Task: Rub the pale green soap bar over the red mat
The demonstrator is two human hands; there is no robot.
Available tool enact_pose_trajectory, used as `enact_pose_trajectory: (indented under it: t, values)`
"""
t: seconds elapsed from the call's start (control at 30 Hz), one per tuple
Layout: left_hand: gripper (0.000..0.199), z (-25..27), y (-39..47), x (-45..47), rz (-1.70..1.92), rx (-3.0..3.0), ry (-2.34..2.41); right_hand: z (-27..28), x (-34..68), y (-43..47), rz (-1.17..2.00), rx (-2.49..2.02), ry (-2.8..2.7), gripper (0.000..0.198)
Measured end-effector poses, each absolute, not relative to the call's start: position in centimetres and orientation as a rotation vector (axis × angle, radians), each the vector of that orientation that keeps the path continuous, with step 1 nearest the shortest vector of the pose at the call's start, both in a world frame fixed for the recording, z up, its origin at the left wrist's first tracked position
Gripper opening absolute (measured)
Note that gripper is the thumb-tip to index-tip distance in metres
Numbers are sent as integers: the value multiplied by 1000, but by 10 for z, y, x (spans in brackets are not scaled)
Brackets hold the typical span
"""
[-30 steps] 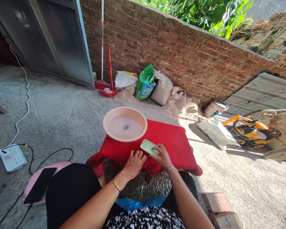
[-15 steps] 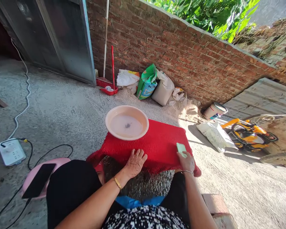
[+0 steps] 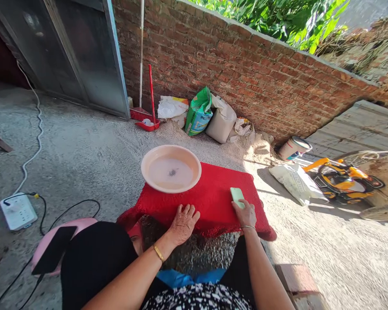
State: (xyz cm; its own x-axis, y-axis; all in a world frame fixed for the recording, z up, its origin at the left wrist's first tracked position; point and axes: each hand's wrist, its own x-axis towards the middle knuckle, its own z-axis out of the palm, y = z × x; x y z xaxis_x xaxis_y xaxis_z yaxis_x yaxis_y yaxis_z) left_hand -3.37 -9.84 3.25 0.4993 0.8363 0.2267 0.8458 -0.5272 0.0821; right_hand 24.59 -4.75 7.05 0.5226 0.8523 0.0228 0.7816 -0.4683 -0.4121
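My right hand (image 3: 245,214) holds a pale green phone (image 3: 236,196) flat against the right part of a red mat (image 3: 213,193). My left hand (image 3: 183,223) rests with fingers spread at the mat's near edge, on a pile of small dark seeds (image 3: 197,252) in my lap. A pink basin (image 3: 170,168) with cloudy water and a dark speck stands on the mat's far left corner.
A pink stool with a black phone (image 3: 53,249) stands at my left, next to cables and a white power strip (image 3: 17,211). Sacks (image 3: 198,112), a red dustpan (image 3: 145,120) and a bucket (image 3: 292,148) line the brick wall. A yellow toy vehicle (image 3: 339,178) lies to the right.
My right hand carried the green phone from the middle of the mat to its right side and now holds it down there. The left hand stayed put.
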Motion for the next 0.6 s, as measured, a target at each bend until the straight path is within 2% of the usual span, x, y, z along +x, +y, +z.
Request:
enact_pose_trajectory:
  t: [0.1, 0.2, 0.33, 0.47, 0.53, 0.6]
  values:
    - [36, 32, -98, -33, -367, -2676, -1511, 77, 279, -55, 254, -2595, -1067, 52]
    - [36, 33, -98, -32, -361, -2679, -1519, 77, 285, -61, 259, -2572, -1022, 52]
    - [37, 36, -98, -34, -338, -2697, -1529, 68, 248, -60, 265, -2119, -1436, 40]
    - [37, 40, -99, -36, -315, -2719, -1520, 61, 198, -55, 491, -1442, -1911, 32]
    - [37, 41, -99, -36, -300, -2720, -1524, 59, 184, -52, 544, -1340, -1981, 30]
    - [37, 43, -99, -35, -292, -2720, -1530, 59, 185, -49, 521, -1454, -1955, 28]
